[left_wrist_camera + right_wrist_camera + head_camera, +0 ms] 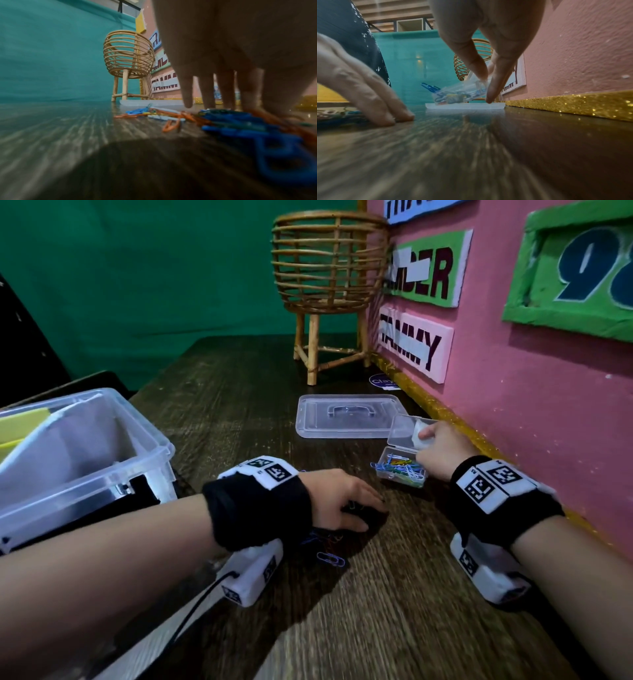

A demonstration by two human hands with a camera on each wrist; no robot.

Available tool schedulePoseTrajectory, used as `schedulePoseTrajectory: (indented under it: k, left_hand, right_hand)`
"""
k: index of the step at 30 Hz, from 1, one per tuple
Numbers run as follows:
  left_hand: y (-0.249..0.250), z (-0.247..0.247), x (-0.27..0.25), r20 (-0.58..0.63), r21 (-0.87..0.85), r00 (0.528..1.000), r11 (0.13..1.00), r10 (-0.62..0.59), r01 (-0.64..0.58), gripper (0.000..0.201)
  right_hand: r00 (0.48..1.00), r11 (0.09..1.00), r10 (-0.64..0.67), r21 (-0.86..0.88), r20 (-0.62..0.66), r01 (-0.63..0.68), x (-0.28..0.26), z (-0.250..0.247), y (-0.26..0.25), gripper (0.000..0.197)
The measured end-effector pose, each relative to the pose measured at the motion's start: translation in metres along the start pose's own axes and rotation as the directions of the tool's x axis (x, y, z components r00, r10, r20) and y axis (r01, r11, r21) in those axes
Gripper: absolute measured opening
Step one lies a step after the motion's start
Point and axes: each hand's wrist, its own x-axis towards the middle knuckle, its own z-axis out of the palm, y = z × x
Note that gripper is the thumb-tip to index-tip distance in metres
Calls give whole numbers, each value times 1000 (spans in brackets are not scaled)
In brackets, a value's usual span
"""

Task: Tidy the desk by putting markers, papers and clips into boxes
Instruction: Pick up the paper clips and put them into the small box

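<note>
Loose coloured paper clips lie in a pile on the dark wooden desk. My left hand rests over the pile, its straight fingers touching the clips and the desk. A small clear clip box, part full of clips, has its hinged lid up. My right hand pinches this box at its right end between thumb and finger. In the right wrist view the box is tilted, right end higher.
A large clear box with papers stands at the left. Its flat lid lies behind the small box. A wicker basket on legs stands at the back. A pink wall with a gold strip borders the right.
</note>
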Motion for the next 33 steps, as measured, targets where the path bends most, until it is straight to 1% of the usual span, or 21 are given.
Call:
schedulePoseTrajectory:
  k: [2,4,6,8,10,14,19,21,23,24,26,27,28,29,30,31,32,33]
  left_hand:
    - [-6,-2,-10,-93,-39,996,999,-17,14,29]
    - [-13,-4,-21,-126,-41,990,998,-56,51,24]
    - [-13,-3,-29,-159,-9,980,993,-116,116,30]
    - [-11,-4,-27,-264,-15,948,984,-176,178,38]
    - [-10,-6,-21,-338,-31,915,975,-219,222,37]
    - [-9,-8,-8,-415,-67,886,978,-205,195,24]
    - [3,-9,4,-451,-122,882,989,-134,88,17]
    - [5,-9,7,-428,-125,899,991,-92,42,19]
    - [7,-9,6,-381,-92,924,996,-41,6,22]
    - [6,-9,4,-377,-73,926,997,-18,-10,23]
    - [2,-10,-2,-416,-36,909,999,-2,-14,25]
    - [-3,-10,-6,-437,-20,899,1000,-15,6,27]
    - [-7,-9,-11,-427,-4,903,999,-39,41,30]
    - [-9,-8,-15,-363,13,928,996,-81,92,33]
    - [-10,-6,-19,-254,40,959,989,-126,141,36]
    - [-9,-2,-24,-133,73,978,982,-163,174,41]
    - [-8,2,-28,-39,95,983,979,-180,183,46]
    - [-6,4,-33,6,95,986,981,-169,168,49]
  right_hand:
    - [1000,1000,-16,-14,18,16,0,1,-1,42]
    - [998,1000,-27,-14,50,27,2,4,-1,42]
    - [994,998,-50,33,97,47,3,7,-3,36]
    - [984,992,-88,106,158,72,4,11,-3,32]
    - [963,984,-127,155,239,91,2,13,-4,35]
    - [910,955,-187,286,369,81,-5,12,-6,38]
    - [860,949,-238,295,452,108,-10,11,-10,40]
    - [849,951,-246,285,467,119,-12,10,-11,40]
    - [854,955,-237,271,462,118,-13,9,-11,41]
    - [860,958,-229,262,456,116,-13,9,-10,41]
    - [881,965,-210,236,423,117,-11,9,-9,41]
    - [895,968,-205,218,395,125,-10,9,-8,41]
    - [909,971,-201,200,366,134,-10,8,-7,39]
    - [919,973,-197,183,341,141,-9,8,-6,38]
    - [926,975,-193,169,324,144,-8,8,-6,36]
    - [930,976,-191,159,315,147,-7,9,-5,35]
    - [932,978,-191,141,308,154,-6,9,-5,35]
    - [933,979,-195,116,302,167,-5,9,-4,35]
